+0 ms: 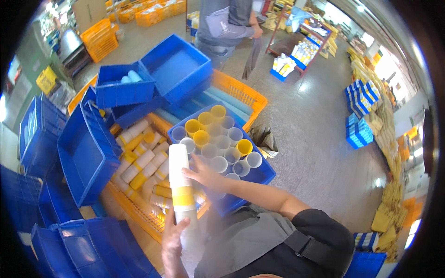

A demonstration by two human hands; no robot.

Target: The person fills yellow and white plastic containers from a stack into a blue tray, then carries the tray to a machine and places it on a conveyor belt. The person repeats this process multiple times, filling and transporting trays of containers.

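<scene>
**Stacked tubes upright at centre frame, both hands on them**

While the left hand [174, 238] grips the bottom of a tall stack of white and yellow tubes [181, 185], the right hand [204, 173] presses its fingers against the stack's right side near the top, fingers spread, not closed round it. Left hand is wrapped on the lower end, holding the weight.

Stack's long axis runs near vertical in the frame, slightly tilted, top end up toward centre. It sits between the two hands: left hand below it, right hand just right of it.

Directly right and above of the stack: a blue crate of upright tubes [222, 148], open ends up, mixed white and yellow. Stack's top end is just beside that crate's left edge, near touching a white tube there. Right hand is the nearer one to the crate; its forearm crosses over the crate's lower corner.

Around:
- orange basket [139, 208] under and left of the stack, holding loose tubes lying flat, white and yellow
- empty blue bins [88, 153] tilted at left, more stacked at upper centre, more at lower left
- light blue long tubes lie behind the crate in the orange basket's far end
- another person [227, 28] stands at top centre, well apart

Obstruction: loose tubes in the basket sit right under the stack's lower half.
</scene>
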